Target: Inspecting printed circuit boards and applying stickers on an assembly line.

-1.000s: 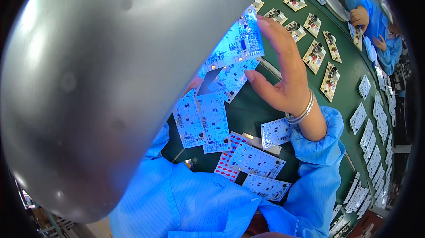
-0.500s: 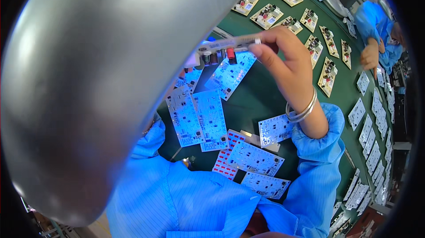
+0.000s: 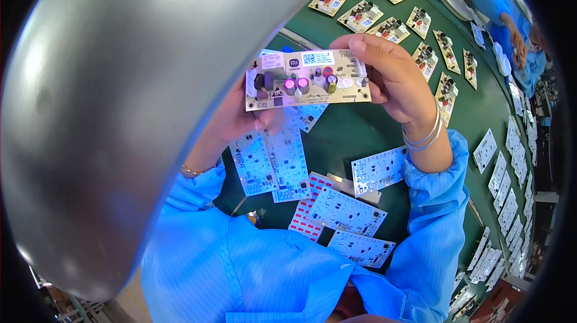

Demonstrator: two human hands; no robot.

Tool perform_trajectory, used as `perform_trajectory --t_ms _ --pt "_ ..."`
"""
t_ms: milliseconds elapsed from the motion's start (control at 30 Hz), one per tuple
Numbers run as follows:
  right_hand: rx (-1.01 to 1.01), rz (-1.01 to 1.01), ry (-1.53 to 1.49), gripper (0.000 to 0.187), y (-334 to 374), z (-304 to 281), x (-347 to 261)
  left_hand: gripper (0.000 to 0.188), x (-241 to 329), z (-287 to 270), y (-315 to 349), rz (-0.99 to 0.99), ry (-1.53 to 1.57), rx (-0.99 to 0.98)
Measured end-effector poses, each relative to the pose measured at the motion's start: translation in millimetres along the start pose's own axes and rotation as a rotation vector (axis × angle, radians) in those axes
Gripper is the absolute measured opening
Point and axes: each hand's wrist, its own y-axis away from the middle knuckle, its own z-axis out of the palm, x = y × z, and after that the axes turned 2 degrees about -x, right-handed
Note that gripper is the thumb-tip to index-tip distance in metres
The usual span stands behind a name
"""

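A circuit board (image 3: 309, 85) with capacitors and other parts on its face is held up in front of me, its component side turned toward me. Gripping its right end are the thumb and fingers of my right hand (image 3: 390, 76). My left hand (image 3: 231, 115) closes on the left end from below, partly hidden by the big grey lamp hood (image 3: 150, 94). Beneath the held board lie flat circuit boards (image 3: 285, 160) under bluish light. Another flat board (image 3: 378, 171) rests by my right sleeve.
A sheet with red arrow marks (image 3: 309, 212) lies under flat boards (image 3: 348, 212) near my chest. Several component boards (image 3: 360, 16) stand in rows on the green table (image 3: 336, 139). Farther right are many white boards (image 3: 499, 172) and a person in blue (image 3: 511, 28).
The board has turned from edge-on to face me. My left hand has come into view at its left end. The person at right has drawn their hands back.
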Motion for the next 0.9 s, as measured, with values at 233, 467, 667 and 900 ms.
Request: perform_trajectory --t_ms 233,467,667,900 --pt "-0.077 0.033 -0.154 0.026 -3 -15 7 0.071 -1 -1 -4 0.009 0.080 -0.156" --pt "0.284 -0.200 -0.267 0.019 24 -69 -18 0.055 4 4 0 0.271 -0.145 -0.116" --pt "0.869 -0.458 -0.060 0.016 88 -194 -13 0.051 6 10 2 0.272 -0.081 -0.235" --pt "1.369 -0.498 0.135 0.018 138 -267 -6 0.041 1 10 3 0.265 -0.247 -0.299"
